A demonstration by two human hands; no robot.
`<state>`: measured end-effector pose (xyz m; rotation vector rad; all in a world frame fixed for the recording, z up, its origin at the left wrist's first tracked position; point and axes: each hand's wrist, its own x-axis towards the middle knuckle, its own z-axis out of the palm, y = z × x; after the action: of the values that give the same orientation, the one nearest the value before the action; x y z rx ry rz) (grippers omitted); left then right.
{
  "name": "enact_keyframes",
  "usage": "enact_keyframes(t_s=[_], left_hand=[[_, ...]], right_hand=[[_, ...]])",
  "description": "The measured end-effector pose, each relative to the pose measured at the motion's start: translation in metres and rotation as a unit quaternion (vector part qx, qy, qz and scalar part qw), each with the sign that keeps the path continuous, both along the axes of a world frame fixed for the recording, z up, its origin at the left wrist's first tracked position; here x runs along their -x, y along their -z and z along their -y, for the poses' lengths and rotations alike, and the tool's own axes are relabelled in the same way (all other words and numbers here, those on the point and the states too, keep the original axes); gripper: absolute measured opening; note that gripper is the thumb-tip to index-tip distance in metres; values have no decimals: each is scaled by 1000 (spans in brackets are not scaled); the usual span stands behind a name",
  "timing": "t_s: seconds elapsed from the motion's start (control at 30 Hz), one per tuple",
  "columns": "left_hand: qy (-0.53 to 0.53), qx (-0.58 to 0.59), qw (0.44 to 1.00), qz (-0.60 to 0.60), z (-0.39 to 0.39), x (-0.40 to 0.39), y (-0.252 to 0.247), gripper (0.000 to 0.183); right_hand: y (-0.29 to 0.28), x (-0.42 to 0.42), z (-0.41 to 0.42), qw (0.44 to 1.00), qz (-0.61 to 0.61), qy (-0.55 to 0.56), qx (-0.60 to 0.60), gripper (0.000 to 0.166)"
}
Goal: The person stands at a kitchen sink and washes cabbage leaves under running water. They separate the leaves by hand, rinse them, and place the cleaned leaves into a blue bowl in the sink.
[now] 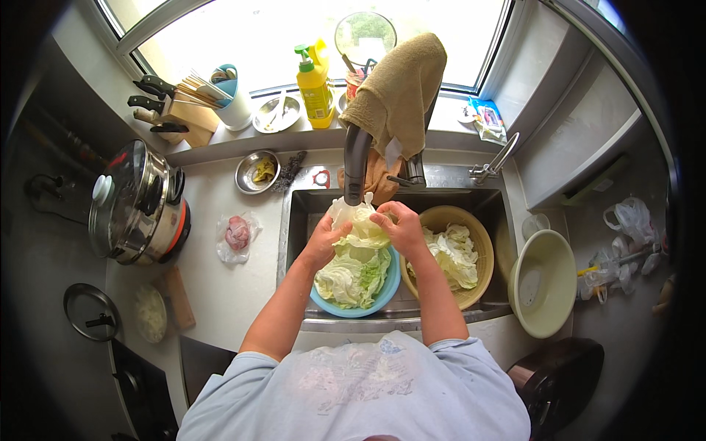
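Note:
Under the dark spout of the kitchen faucet (pixel 354 165), my left hand (pixel 325 238) and my right hand (pixel 401 227) hold a pale cabbage leaf (pixel 361 223) between them. Directly below it is a blue basin (pixel 357 312) with more cabbage leaves (pixel 353 280), standing in the sink (pixel 300 220). To its right, a yellow plastic colander (pixel 485 264) holds torn cabbage leaves (pixel 455 256). My right forearm passes over the colander's left side. Whether water is running from the spout is hard to tell.
A tan towel (pixel 397 93) drapes over the faucet. Left of the sink lie bagged raw meat (pixel 237 232), a small metal bowl (pixel 257 172) and a steamer pot (pixel 135 204). A pale green basin (pixel 543 284) leans at the right. The windowsill carries a knife block (pixel 190 118) and a yellow bottle (pixel 315 93).

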<state>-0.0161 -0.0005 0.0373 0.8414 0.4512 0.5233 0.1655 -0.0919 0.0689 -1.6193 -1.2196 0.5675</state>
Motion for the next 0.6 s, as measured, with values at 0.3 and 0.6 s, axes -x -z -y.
enact_keyframes(t_s=[0.3, 0.6], left_hand=[[-24, -65, 997, -22, 1, -1, -1, 58], [30, -79, 996, -31, 0, 0, -19, 54]], right_hand=[[-2, 10, 7, 991, 101, -89, 10, 50], [12, 11, 3, 996, -57, -51, -41, 26]])
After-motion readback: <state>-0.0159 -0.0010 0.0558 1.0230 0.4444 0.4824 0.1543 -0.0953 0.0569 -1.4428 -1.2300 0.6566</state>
